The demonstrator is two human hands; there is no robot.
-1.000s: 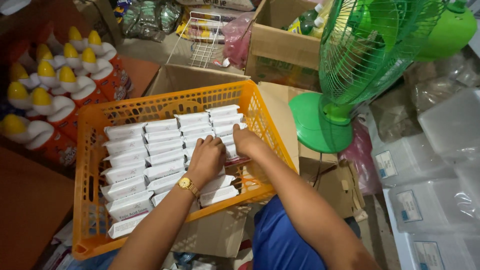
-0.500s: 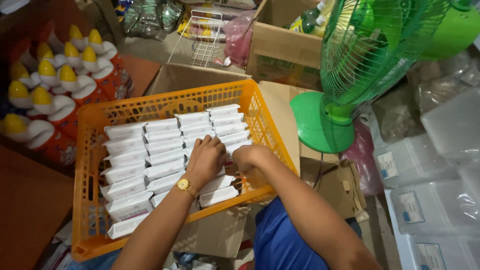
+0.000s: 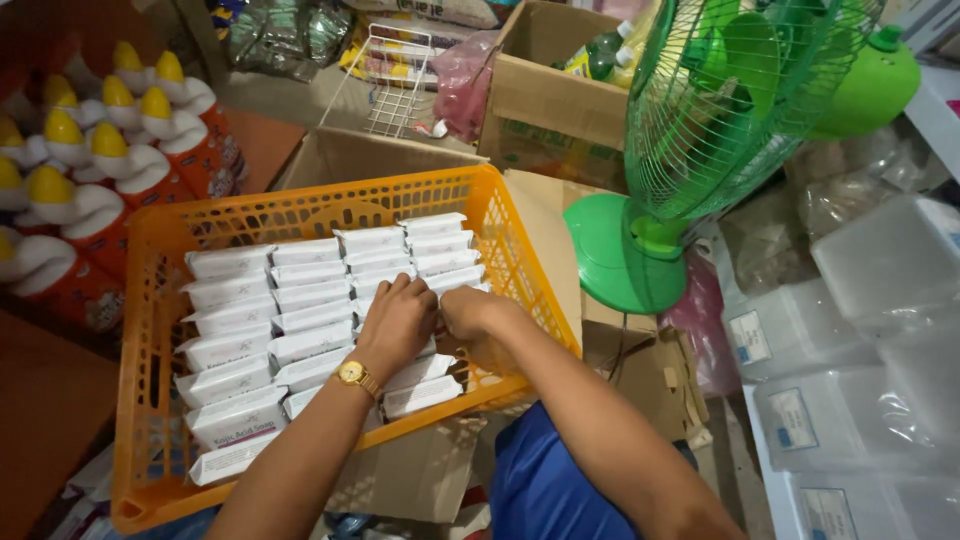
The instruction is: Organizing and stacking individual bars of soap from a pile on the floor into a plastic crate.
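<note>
While the right hand (image 3: 470,312) has slid in beside the left hand (image 3: 398,322), both curl, grip unclear, over white soap packets (image 3: 300,300) rowed in the orange basket (image 3: 150,400), tidying the middle row.

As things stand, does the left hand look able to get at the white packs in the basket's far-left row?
Probably yes: the left hand is already inside the open orange basket, and nothing covers the far-left packs.

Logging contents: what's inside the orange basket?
Orange basket holds rows of white wrapped packs. Left hand and right hand cover the packs beneath them.
</note>
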